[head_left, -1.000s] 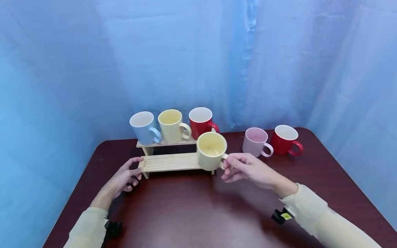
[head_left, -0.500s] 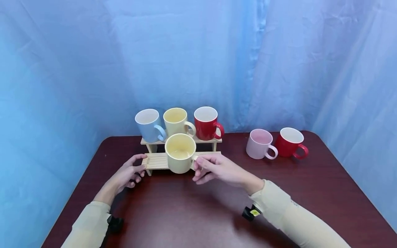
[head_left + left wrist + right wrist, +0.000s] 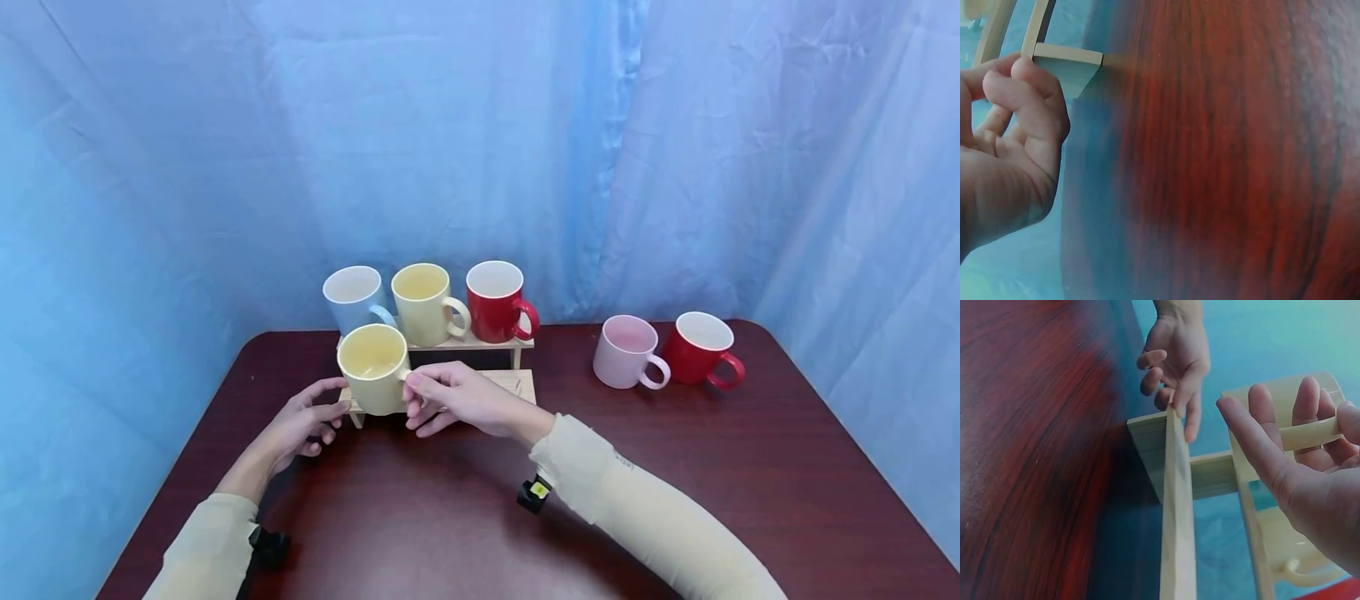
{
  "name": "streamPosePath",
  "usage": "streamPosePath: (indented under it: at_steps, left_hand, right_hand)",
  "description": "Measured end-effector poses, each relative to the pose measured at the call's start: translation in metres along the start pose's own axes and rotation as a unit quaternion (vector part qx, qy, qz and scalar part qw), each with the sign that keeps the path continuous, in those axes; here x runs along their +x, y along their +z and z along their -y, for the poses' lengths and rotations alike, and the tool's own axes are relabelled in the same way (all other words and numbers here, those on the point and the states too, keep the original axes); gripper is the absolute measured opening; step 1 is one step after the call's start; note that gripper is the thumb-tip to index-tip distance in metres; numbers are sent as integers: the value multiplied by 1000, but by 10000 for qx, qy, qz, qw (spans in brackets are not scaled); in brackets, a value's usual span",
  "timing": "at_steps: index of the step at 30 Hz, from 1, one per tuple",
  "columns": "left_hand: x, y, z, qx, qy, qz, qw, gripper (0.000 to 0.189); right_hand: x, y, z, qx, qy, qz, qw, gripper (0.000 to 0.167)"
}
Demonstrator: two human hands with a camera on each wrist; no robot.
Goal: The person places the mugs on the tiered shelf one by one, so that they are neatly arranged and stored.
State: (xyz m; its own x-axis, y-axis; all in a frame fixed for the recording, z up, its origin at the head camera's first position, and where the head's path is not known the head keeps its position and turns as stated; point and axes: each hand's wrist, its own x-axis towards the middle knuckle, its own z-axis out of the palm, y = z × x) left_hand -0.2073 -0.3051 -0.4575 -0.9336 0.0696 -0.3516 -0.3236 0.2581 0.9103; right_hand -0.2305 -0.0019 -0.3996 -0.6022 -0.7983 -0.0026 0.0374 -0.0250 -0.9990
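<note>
By its handle, my right hand holds a pale yellow mug upright at the left part of a two-tier wooden rack's lower shelf. Whether the mug's base touches the shelf cannot be told. In the right wrist view, fingers wrap the yellow mug's handle. My left hand pinches the lower shelf's left end between thumb and forefinger. On the upper shelf stand a light blue mug, partly hidden by the held one, another yellow mug and a red mug.
A pink mug and another red mug stand side by side at the table's back right. Blue curtains hang behind the dark wooden table. Black devices are strapped at both wrists.
My right hand has carried the yellow mug leftward, from the lower shelf's right end to its left part, in front of the light blue mug. My left hand stays at the rack's left end.
</note>
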Motion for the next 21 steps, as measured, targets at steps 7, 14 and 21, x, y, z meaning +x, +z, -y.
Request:
streamPosePath:
  at_steps: [7, 14, 21]
  left_hand:
    - [-2, -9, 4, 55, 39, 198, 9998, 62]
    - [-5, -12, 4, 37, 132, 205, 9997, 59]
    - [-4, -11, 8, 91, 119, 90, 9998, 58]
  right_hand:
    - [17, 0, -5, -29, 281, 49, 9996, 25]
    - [26, -2, -9, -136, 405, 68, 9991, 28]
    - [32, -3, -22, -87, 516, 8, 9986, 31]
